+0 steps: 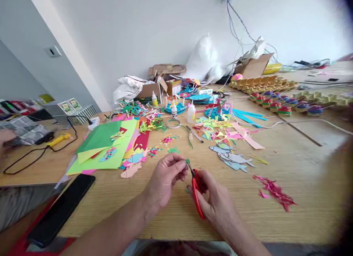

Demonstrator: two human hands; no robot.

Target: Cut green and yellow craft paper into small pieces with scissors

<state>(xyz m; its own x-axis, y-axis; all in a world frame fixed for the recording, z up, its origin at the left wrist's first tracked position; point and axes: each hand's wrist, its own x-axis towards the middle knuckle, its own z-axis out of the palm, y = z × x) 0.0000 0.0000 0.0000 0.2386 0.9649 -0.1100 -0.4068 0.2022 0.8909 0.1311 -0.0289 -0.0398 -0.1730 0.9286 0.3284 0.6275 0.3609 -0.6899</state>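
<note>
My left hand (168, 175) pinches a small green paper piece (188, 161) between thumb and fingers. Wrapped round the red handles of a pair of scissors (197, 197) is my right hand (217, 201), with the blades pointing up and left at the green piece. Whether the blades touch the paper is too small to tell. Beyond my hands lie little heaps of green paper bits (173, 150) and pink paper dots (167, 139). Grey-blue paper fish (234, 158) are up and to the right of the scissors, and a pink paper fish (131, 170) lies left of my left hand.
Coloured paper sheets (102, 140) and a black phone (62, 208) are on the left. Glue bottles (191, 112), a pen (194, 134) and paper scraps (217, 127) lie ahead. Red shreds (275, 193) sit at the right, before egg cartons (256, 83). Another person's hand shows at far left.
</note>
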